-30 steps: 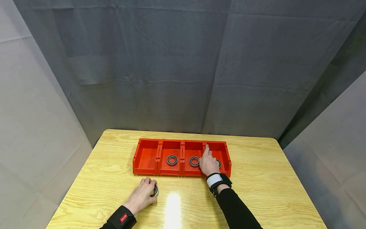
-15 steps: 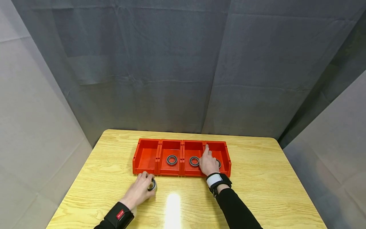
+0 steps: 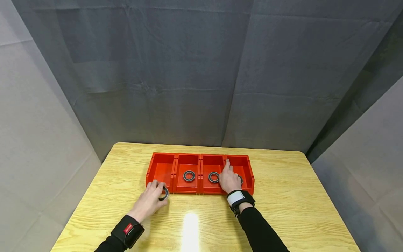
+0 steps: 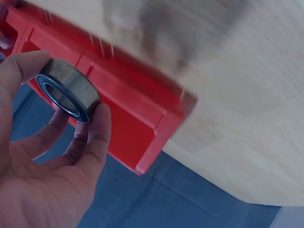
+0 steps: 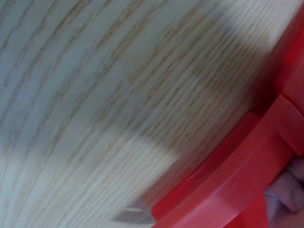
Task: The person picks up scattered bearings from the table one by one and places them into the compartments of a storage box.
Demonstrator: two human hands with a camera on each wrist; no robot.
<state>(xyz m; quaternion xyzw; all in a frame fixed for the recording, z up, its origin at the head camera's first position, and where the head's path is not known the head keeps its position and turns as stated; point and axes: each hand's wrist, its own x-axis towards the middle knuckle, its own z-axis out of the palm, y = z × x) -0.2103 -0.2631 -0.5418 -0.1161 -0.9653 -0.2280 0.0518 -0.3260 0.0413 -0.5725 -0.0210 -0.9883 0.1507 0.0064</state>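
Note:
My left hand (image 3: 148, 201) pinches a ball bearing (image 4: 78, 86) between thumb and fingertips, tilted on edge. It hovers at the front lip of the leftmost red bin (image 3: 162, 166), whose floor shows bare. Across the row, my right hand (image 3: 230, 180) grips the divider between the third and fourth bins, index finger stretched along its top. In the right wrist view only curled fingers (image 5: 287, 194) show, inside the red wall. One bearing (image 3: 189, 180) lies flat in the second bin, another bearing (image 3: 210, 177) in the third. The fourth bin's bearing (image 3: 241, 180) is partly hidden by my right hand.
The joined red bins stand in a row near the back of a light wooden table (image 3: 283, 203). Behind the table hangs a dark grey curtain (image 3: 189, 87), with pale curtains (image 3: 41, 140) at the sides.
My left hand has moved forward and left with the bearing, from the table in front of the bins to the leftmost bin's front lip. The right hand has stayed still.

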